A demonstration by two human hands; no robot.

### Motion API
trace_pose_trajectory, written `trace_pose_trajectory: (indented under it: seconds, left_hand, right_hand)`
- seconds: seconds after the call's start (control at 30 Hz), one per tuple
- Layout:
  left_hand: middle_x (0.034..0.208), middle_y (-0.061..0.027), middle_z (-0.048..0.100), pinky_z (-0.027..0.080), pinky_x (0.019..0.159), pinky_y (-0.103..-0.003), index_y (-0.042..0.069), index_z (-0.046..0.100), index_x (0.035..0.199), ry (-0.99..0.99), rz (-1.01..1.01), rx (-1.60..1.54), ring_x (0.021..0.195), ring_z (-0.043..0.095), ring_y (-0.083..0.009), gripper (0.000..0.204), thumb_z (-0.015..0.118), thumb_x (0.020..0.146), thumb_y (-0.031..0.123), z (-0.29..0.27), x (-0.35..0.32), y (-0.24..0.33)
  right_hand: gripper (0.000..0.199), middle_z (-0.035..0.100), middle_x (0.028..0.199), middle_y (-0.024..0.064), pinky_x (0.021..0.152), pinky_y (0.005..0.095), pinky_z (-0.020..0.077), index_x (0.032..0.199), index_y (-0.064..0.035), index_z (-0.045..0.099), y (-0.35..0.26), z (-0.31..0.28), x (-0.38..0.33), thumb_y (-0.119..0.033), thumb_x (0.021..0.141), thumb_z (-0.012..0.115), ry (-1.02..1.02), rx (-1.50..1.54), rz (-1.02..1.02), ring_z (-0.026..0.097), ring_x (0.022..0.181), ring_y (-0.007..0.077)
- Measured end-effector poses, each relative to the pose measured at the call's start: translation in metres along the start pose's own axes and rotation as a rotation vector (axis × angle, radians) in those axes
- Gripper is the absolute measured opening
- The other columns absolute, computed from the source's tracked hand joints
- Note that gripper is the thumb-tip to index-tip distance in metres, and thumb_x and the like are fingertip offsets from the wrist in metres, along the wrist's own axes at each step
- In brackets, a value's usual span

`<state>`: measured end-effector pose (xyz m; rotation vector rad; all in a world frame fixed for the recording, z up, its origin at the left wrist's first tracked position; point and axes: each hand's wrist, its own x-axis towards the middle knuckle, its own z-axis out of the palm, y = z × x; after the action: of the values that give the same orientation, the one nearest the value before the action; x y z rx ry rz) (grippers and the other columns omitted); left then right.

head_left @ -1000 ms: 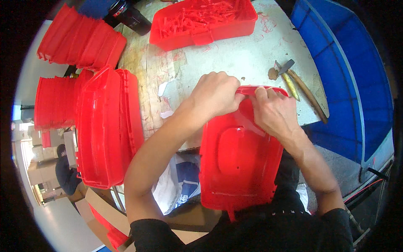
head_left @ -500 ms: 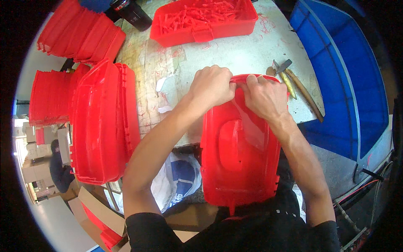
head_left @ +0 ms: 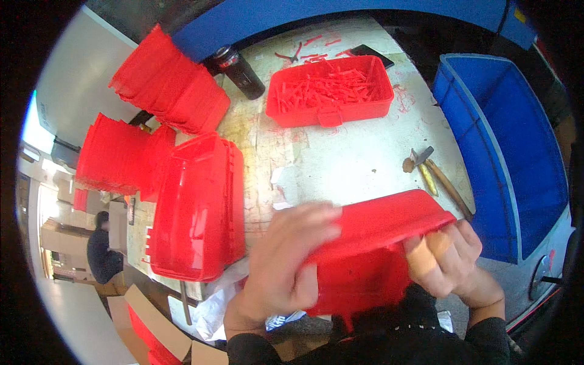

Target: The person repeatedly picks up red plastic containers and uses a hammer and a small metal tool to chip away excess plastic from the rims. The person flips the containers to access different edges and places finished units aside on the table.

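In front of my body a red plastic box lid (head_left: 378,219) is tilted up, its far end raised and its hollow side toward me. The fingers of my right hand (head_left: 441,258) are curled over its right end and grip the rim. My left hand (head_left: 289,258), blurred, straddles the left edge, fingers over the outer side and thumb on the inner side. The lid's lower part lies in shadow against my dark shirt. On the table beyond stands a red plastic box (head_left: 328,117) with a front latch, filled with many thin red plastic pieces (head_left: 331,88).
More red shells (head_left: 194,213) and tall nested red stacks (head_left: 173,85) stand at the left. A black bottle (head_left: 240,73), pliers (head_left: 293,56) and a dark flat object (head_left: 372,56) lie farther back. A hammer (head_left: 447,182) lies right, near a blue bin (head_left: 486,140). One person (head_left: 104,249) is far left.
The lid has tipped up toward me, its far end now nearer and higher. Both hands have come closer and spread apart along it. My view has shifted, showing more of the table's back.
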<state>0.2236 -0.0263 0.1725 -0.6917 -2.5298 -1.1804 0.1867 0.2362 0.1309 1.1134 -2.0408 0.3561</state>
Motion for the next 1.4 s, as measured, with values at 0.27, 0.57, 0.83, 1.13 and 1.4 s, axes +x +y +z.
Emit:
trace_pose_trajectory:
  seconds: [0.27, 0.57, 0.83, 1.13, 1.4]
  left_hand:
    - [0.103, -0.0224, 0.071, 0.052, 0.088, -0.054, -0.006, 0.064, 0.090, 0.103, 0.268, 0.270, 0.096, 0.069, -0.0351, 0.012, 0.059, 0.079, -0.004, 0.031, -0.022, 0.047]
    - [0.101, -0.0210, 0.072, 0.048, 0.094, -0.061, -0.003, 0.061, 0.085, 0.117, 0.290, 0.282, 0.094, 0.071, -0.0328, 0.007, 0.063, 0.079, -0.007, 0.056, -0.056, 0.058]
    - [0.097, -0.0221, 0.071, 0.048, 0.095, -0.065, -0.004, 0.056, 0.087, 0.068, 0.303, 0.240, 0.096, 0.072, -0.0373, 0.013, 0.064, 0.079, -0.010, 0.064, -0.065, 0.051]
    - [0.105, -0.0195, 0.071, 0.042, 0.102, -0.062, 0.001, 0.059, 0.088, 0.076, 0.174, 0.112, 0.112, 0.066, -0.0387, 0.021, 0.055, 0.071, -0.012, 0.059, -0.059, 0.036]
    - [0.102, -0.0188, 0.073, 0.044, 0.106, -0.048, -0.008, 0.065, 0.103, 0.208, 0.104, 0.065, 0.107, 0.069, -0.0335, 0.047, 0.039, 0.065, -0.009, 0.045, -0.038, 0.015]
  right_hand:
    - [0.024, 0.066, 0.082, 0.0021, 0.065, 0.0267, 0.0438, 0.099, -0.0152, 0.067, 0.000, 0.017, -0.042, -0.022, 0.077, 0.070, 0.098, 0.143, -0.035, 0.066, 0.073, 0.0150]
    - [0.026, 0.070, 0.086, 0.0080, 0.071, 0.0306, 0.0511, 0.095, -0.0100, 0.068, -0.014, 0.003, -0.073, -0.021, 0.071, 0.071, 0.132, 0.250, -0.018, 0.071, 0.079, 0.0216]
    - [0.024, 0.071, 0.087, 0.0141, 0.074, 0.0362, 0.0560, 0.096, 0.0000, 0.069, -0.048, 0.008, -0.099, -0.006, 0.074, 0.078, 0.083, 0.781, 0.345, 0.072, 0.075, 0.0291]
    - [0.023, 0.069, 0.084, 0.0131, 0.065, 0.0339, 0.0549, 0.096, -0.0005, 0.067, -0.046, -0.002, -0.070, -0.009, 0.077, 0.078, 0.036, 0.789, 0.354, 0.069, 0.070, 0.0257]
    - [0.025, 0.056, 0.073, 0.0044, 0.052, 0.0301, 0.0448, 0.095, -0.0031, 0.067, -0.026, -0.009, -0.047, -0.010, 0.072, 0.074, 0.052, 0.287, 0.131, 0.059, 0.059, 0.0166]
